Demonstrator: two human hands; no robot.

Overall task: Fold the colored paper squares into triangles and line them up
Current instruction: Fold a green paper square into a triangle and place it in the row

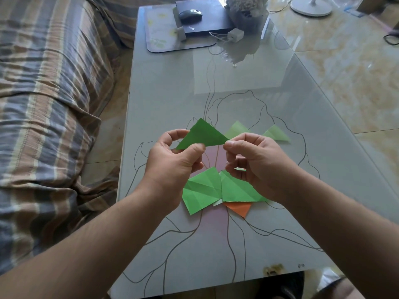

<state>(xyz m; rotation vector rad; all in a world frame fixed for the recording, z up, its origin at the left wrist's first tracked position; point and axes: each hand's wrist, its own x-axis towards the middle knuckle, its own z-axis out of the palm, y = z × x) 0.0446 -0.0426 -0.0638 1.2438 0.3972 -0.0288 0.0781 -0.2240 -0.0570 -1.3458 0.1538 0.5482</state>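
A dark green paper triangle [203, 134] is held in the air above the glass table [237, 87]. My left hand [172, 162] pinches its lower left part, and my right hand [257, 160] pinches its right tip. Two light green folded triangles [236, 130] [276, 133] lie side by side on the table beyond my right hand. Below my hands lie two creased green squares [200, 190] [237, 188], with an orange paper [239, 209] partly hidden beneath them.
A striped sofa [49, 93] runs along the table's left side. At the far end sit a mat [155, 37], a dark laptop [213, 20] with a mouse [191, 14], a charger [235, 34] and a flower pot [248, 11]. Tiled floor lies right.
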